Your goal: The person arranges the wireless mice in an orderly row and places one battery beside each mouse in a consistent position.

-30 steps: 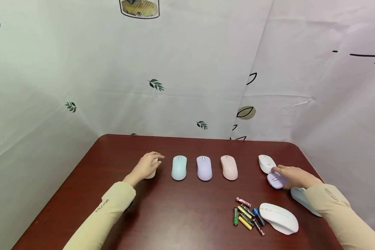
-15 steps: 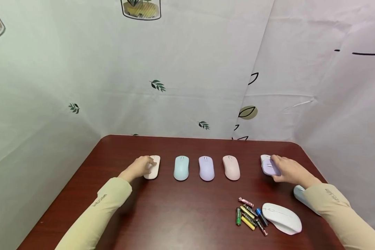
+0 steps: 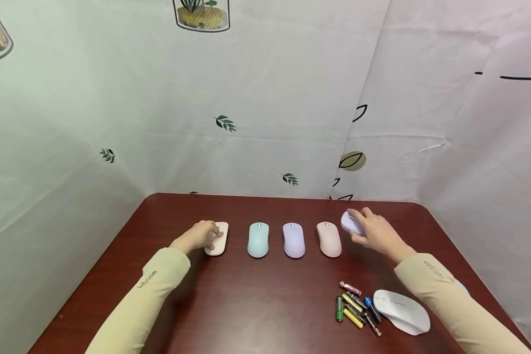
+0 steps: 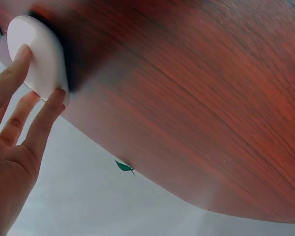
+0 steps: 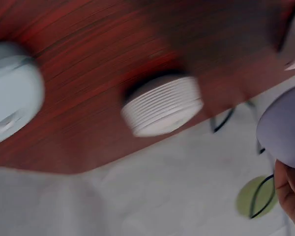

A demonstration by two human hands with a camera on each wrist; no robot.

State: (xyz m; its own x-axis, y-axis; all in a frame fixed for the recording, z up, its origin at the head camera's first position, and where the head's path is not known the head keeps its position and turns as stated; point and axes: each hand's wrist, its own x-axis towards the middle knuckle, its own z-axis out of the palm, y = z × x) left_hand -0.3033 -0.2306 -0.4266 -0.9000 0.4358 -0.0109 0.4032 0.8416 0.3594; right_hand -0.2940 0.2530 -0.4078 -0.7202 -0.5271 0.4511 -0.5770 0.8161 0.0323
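At the left end of a row of computer mice, my left hand (image 3: 199,236) has its thumb and fingers on an off-white computer mouse (image 3: 219,240). The left wrist view shows those fingertips on the mouse (image 4: 42,54), one of them at its far end. Over on the right, my right hand (image 3: 376,233) holds a lilac computer mouse (image 3: 351,223) just beside the pink mouse (image 3: 329,240). In the right wrist view, fingers pinch the lilac mouse (image 5: 287,128) above the table. A white mouse with a ribbed side (image 5: 162,108) stands blurred below.
In the row also lie a mint mouse (image 3: 258,241) and another lilac mouse (image 3: 294,241). Several batteries (image 3: 356,307) lie in a loose pile beside a large white mouse (image 3: 400,310). A light blue mouse (image 5: 12,93) is mostly covered by my right sleeve in the head view.
My right hand has carried the lilac mouse leftward and away from me, past the white mouse, towards the pink one. My left hand has drawn back slightly, showing more of the off-white mouse.
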